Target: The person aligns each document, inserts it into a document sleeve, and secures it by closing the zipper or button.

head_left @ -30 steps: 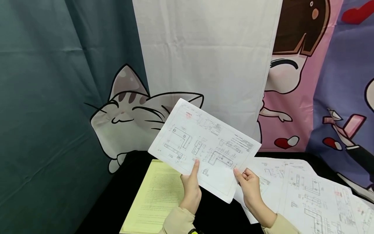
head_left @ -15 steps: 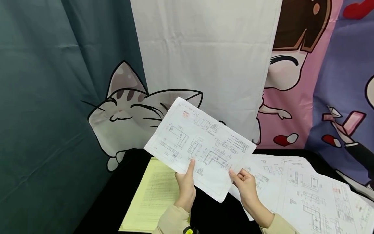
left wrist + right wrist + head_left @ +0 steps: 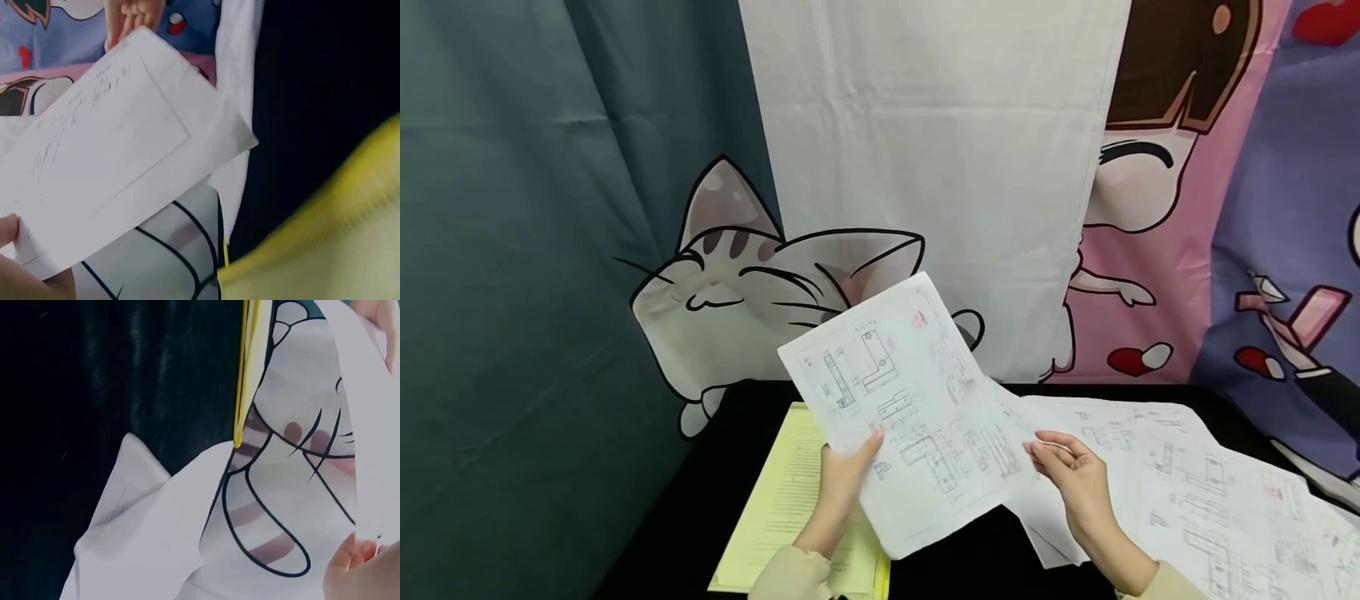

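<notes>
Head view shows the printed sheet held tilted above the black table, between the yellow papers, which it partly covers in view, and the spread drawings on the right. The left hand pinches its left long edge, thumb on the printed face; the right hand has its fingers bent at the opposite edge, and I cannot tell whether they grip it or sit just beside it. Paper like this should weigh almost nothing and sag if carried by one corner, so a pinch midway along each long edge looks best. Left wrist view shows one corner bending, which suggests a soft thing that would crease under a hard squeeze; whether it is one leaf or several together I cannot tell. Right wrist view gives a pale, blank-looking plane at the right, the right fingers by its lower end, contact unclear; if layered, smooth leaves could slide apart under a light touch.
</notes>
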`<state>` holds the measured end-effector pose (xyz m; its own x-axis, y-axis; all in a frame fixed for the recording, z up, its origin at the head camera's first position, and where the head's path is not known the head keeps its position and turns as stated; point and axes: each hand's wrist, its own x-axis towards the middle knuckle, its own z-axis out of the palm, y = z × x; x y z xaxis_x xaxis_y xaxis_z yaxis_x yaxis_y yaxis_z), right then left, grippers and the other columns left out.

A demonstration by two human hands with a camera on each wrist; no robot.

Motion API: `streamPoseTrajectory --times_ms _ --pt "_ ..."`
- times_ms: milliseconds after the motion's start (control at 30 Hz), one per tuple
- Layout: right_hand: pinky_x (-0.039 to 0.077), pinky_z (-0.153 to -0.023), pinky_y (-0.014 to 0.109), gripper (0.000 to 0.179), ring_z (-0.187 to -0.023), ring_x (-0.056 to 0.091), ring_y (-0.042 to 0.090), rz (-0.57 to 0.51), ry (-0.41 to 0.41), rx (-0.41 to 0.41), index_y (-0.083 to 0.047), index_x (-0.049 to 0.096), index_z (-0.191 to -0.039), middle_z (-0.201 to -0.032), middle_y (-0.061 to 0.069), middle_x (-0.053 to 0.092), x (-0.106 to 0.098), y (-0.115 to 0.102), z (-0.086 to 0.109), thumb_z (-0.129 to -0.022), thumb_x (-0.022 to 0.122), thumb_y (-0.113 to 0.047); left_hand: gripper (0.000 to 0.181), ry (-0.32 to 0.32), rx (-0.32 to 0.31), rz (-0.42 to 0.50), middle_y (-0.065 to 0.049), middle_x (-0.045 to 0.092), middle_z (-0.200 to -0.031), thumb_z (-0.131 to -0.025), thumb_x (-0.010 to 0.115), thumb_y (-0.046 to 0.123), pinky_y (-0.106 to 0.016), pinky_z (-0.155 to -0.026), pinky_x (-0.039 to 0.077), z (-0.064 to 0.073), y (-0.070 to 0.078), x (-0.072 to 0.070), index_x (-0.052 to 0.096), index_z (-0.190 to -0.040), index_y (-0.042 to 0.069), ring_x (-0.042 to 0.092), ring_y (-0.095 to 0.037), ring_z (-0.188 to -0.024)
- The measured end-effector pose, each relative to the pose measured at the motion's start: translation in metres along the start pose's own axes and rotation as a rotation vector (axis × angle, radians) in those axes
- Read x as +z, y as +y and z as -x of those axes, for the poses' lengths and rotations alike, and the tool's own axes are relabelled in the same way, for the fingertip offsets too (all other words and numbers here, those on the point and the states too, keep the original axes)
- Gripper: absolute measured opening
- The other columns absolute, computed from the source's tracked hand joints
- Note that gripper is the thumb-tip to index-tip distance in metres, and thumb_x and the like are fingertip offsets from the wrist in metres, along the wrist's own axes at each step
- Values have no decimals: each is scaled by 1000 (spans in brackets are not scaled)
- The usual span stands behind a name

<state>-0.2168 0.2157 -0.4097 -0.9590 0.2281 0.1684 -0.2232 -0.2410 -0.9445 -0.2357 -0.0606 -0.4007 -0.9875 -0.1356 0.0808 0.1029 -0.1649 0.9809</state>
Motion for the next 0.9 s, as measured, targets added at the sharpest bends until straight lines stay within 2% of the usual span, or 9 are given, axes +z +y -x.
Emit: streamPoseTrajectory --times_ms 100,200,267,367,533,667,767,900 --pt "57 -67 19 17 -71 70 7 -31 -68 -39 -14 67 -91 -77 -2 73 -5 2 1 -88 60 3 39 -54 -13 -75 -13 71 -99 -84 70 17 -35 -68 59 4 3 -17 57 -116 1 72 -20 -77" --pt "58 -68 21 13 -73 71 8 -12 -108 -57 -11 67 -93 -79 -2 73 -11 10 -3 -89 60 0 39 -122 -27 -145 -15 71 -100 -86 68 18 -36 -68 59 8 5 -29 55 -118 0 72 -22 -78" --pt "58 -70 22 9 -74 71 9 44 -117 -29 -5 66 -98 -80 -2 73 -11 11 -4 -91 60 -4 39 -158 -37 -180 -17 70 -100 -87 66 19 -36 -67 59 11 4 -34 54 -118 -1 72 -24 -79" --pt "58 -72 22 16 -78 70 9 124 -173 19 0 64 -104 -82 -4 73 -7 7 -5 -94 58 -11 40 -201 -54 -208 -18 70 -98 -86 66 20 -37 -66 59 15 2 -35 54 -117 -2 72 -26 -78" --pt "56 -77 21 40 -82 68 6 286 -266 121 15 50 -122 -90 -5 71 6 -5 -3 -95 55 -15 39 -281 -45 -236 -20 70 -95 -85 68 18 -37 -64 59 19 0 -31 55 -114 -4 72 -25 -75" --pt "55 -75 20 42 -78 66 4 397 -285 148 14 51 -121 -91 -1 71 14 -12 -5 -93 59 -17 39 -349 -21 -251 -20 70 -98 -86 67 20 -37 -64 59 17 -1 -26 54 -116 -2 72 -26 -77" --pt "55 -73 22 36 -75 66 6 440 -325 92 13 55 -113 -88 5 73 17 -15 -6 -92 61 -16 40 -375 -9 -260 -20 70 -99 -86 67 20 -37 -65 59 15 -1 -24 54 -117 -1 72 -26 -78" --pt "56 -69 21 27 -72 67 5 476 -393 -42 14 58 -101 -85 13 73 16 -17 -7 -92 60 -12 40 -388 2 -258 -21 69 -100 -86 66 18 -37 -65 59 13 0 -23 54 -119 0 72 -25 -77"
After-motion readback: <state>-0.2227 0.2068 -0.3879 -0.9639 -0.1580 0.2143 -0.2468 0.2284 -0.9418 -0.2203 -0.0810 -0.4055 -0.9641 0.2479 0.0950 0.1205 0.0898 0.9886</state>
